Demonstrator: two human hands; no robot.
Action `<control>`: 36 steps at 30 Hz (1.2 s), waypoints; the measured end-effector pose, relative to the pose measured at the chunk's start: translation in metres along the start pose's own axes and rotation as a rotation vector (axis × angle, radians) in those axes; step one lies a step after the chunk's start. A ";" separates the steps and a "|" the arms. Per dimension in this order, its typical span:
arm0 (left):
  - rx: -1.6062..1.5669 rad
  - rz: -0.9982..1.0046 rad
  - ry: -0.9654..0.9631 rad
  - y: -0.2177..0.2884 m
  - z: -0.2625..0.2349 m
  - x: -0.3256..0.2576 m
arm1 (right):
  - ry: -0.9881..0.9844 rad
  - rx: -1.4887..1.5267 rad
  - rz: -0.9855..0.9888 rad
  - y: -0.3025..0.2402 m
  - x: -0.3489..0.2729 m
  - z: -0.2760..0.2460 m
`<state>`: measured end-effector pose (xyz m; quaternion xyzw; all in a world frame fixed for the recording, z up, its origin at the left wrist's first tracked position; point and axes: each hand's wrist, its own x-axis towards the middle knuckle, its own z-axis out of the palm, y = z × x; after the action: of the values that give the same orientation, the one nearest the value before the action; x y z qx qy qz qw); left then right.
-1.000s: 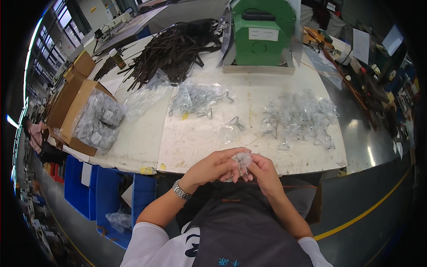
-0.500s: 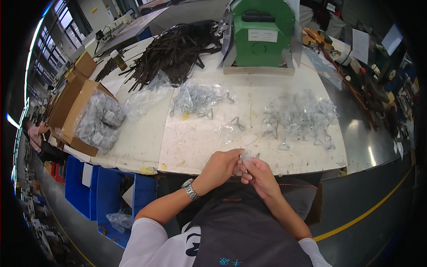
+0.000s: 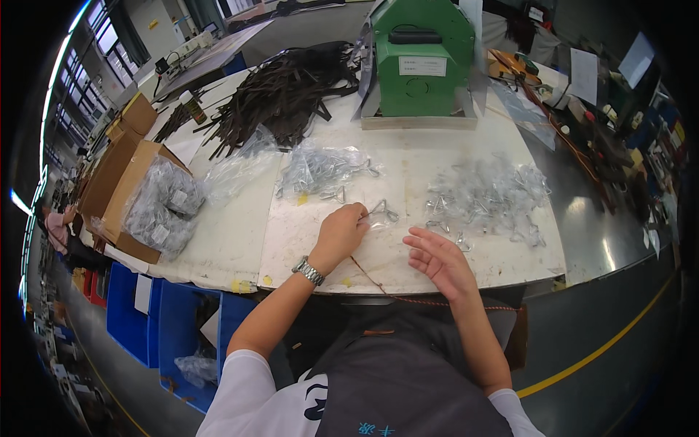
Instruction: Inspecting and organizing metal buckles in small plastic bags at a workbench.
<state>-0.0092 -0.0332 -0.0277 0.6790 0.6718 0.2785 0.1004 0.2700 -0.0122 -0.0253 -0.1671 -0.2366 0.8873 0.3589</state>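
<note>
My left hand [image 3: 341,237], with a metal-banded watch on its wrist, reaches over the white tabletop. Its fingertips are pinched at the edge of a small clear plastic bag [image 3: 378,224] with a triangular metal buckle [image 3: 384,211] in it. From under this hand a thin reddish cord [image 3: 369,275] runs down over the table edge; what its upper end joins is hidden. My right hand [image 3: 440,262] hovers to the right, fingers spread and nothing in it. Just beyond it lies a spread of bagged metal buckles [image 3: 484,193]. Another heap of bagged buckles [image 3: 320,169] lies farther left.
A green machine [image 3: 415,76] stands at the back, beside a pile of dark straps [image 3: 284,91]. An open cardboard box [image 3: 120,193] of bagged parts sits on the left. Blue bins [image 3: 135,309] stand below the table's left front edge. A person [image 3: 58,233] is at far left.
My hands were together at the table's front edge around a small clear-wrapped piece. They have parted: the left went forward to the bagged buckle, while the right moved right and opened. The cord now stretches leftward.
</note>
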 end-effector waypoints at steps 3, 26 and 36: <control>-0.148 -0.009 -0.030 0.000 -0.001 0.004 | 0.095 -0.495 -0.106 0.023 0.010 0.004; -1.263 -0.483 -0.345 0.060 -0.012 -0.063 | 0.040 -0.775 0.004 -0.013 -0.017 0.008; -0.952 -0.281 -0.157 0.091 0.003 -0.070 | 0.209 -0.713 -0.199 0.010 -0.019 -0.003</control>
<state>0.0741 -0.1071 -0.0003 0.4799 0.5456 0.4860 0.4856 0.2789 -0.0307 -0.0309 -0.3474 -0.5072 0.6885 0.3847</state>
